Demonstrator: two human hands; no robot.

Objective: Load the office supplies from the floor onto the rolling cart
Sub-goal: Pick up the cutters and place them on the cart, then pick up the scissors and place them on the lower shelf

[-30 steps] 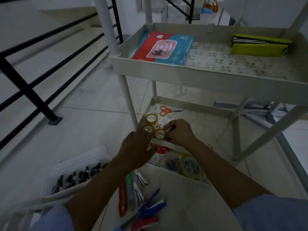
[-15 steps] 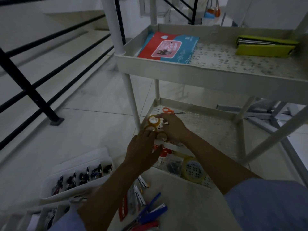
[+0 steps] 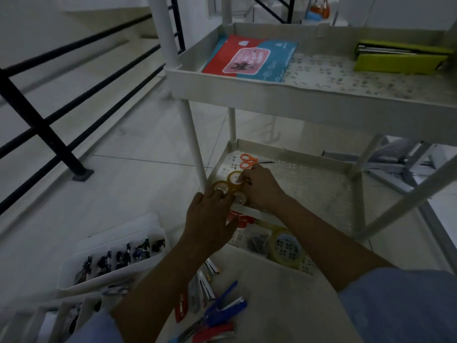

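Observation:
Three small amber tape rolls (image 3: 234, 179) sit clustered in the front-left corner of the white cart's middle shelf (image 3: 319, 191). My left hand (image 3: 210, 219) reaches in from below, its fingertips pressed on the nearest rolls. Beside it, my right hand (image 3: 263, 190) pinches the rim of the farthest roll. Orange scissors (image 3: 247, 160) lie just behind the rolls. On the top shelf (image 3: 296, 97) rest a red and blue packet (image 3: 249, 58) and a green stapler (image 3: 400, 59). The bottom shelf holds a large tape roll (image 3: 286, 247) and a bag of clips (image 3: 258, 241).
On the floor to the left stands a white tray of binder clips (image 3: 111, 258). Cutters (image 3: 202, 285) and blue and red staplers (image 3: 222, 315) lie near my arms. A black railing (image 3: 49, 127) runs along the left, and a grey folded frame (image 3: 408, 164) lies behind the cart.
Both hands have slid the tape rolls a little farther back into the shelf's left corner, closer to the scissors. My head has leaned in.

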